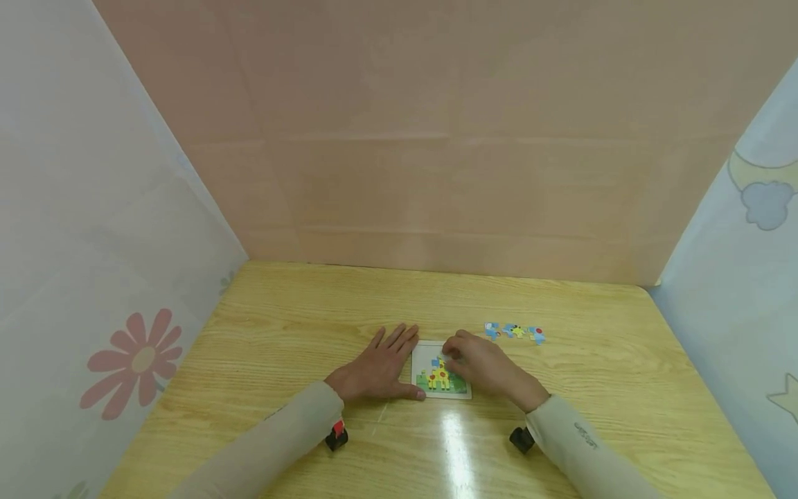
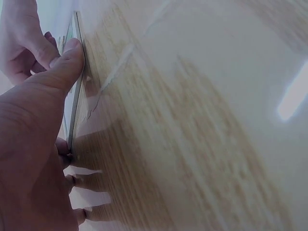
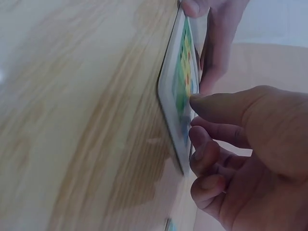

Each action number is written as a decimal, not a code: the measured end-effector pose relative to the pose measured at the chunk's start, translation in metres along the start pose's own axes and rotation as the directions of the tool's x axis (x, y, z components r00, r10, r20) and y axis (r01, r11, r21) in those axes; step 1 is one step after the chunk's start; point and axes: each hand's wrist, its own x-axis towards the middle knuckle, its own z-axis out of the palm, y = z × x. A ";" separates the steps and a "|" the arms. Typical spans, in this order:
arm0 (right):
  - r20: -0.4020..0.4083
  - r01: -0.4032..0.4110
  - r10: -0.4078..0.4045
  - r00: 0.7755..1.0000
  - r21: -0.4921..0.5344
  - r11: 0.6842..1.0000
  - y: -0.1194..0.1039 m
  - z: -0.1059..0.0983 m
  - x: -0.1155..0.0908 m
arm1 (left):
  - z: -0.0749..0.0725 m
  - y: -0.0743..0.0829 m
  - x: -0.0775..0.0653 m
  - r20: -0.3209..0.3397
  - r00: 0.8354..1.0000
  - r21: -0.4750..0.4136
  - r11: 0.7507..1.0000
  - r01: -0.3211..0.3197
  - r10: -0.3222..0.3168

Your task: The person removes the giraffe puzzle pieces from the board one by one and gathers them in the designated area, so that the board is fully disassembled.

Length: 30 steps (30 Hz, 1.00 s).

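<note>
A small square jigsaw board (image 1: 420,346) lies flat on the table, with a yellow giraffe on green partly pieced together and a blue piece (image 1: 434,362) beside its head. My left hand (image 1: 382,366) is spread on the board's left side, its thumb resting on the near left corner. Over the upper right of the board, my right hand (image 1: 483,364) has its thumb and curled fingers brought close together. In the right wrist view, the thumb tip (image 3: 198,102) is right at the board's face; I cannot tell whether a piece is between the fingertips.
Several loose puzzle pieces (image 1: 515,330), mostly blue with yellow and red, lie in a row behind the right hand. The wooden table (image 1: 299,312) meets a plain backdrop (image 1: 436,173) at the back, and printed sheets (image 1: 143,360) hang at both sides.
</note>
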 end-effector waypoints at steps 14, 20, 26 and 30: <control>0.094 0.044 -0.043 0.995 -0.003 0.999 -0.018 -0.008 0.010 | -0.001 0.000 0.001 -0.009 1.000 0.007 1.000 0.003 -0.003; 0.138 -0.004 -0.003 0.990 0.046 0.999 -0.018 -0.009 0.016 | -0.002 0.001 0.000 -0.005 1.000 0.005 1.000 0.003 -0.003; 0.152 -0.007 -0.005 0.988 0.079 0.997 -0.019 -0.008 0.014 | -0.001 0.000 0.000 -0.006 1.000 0.017 1.000 0.000 0.000; 0.141 -0.008 -0.001 0.990 0.061 0.998 -0.020 -0.007 0.011 | 0.001 0.000 0.000 -0.006 1.000 0.015 1.000 0.001 -0.001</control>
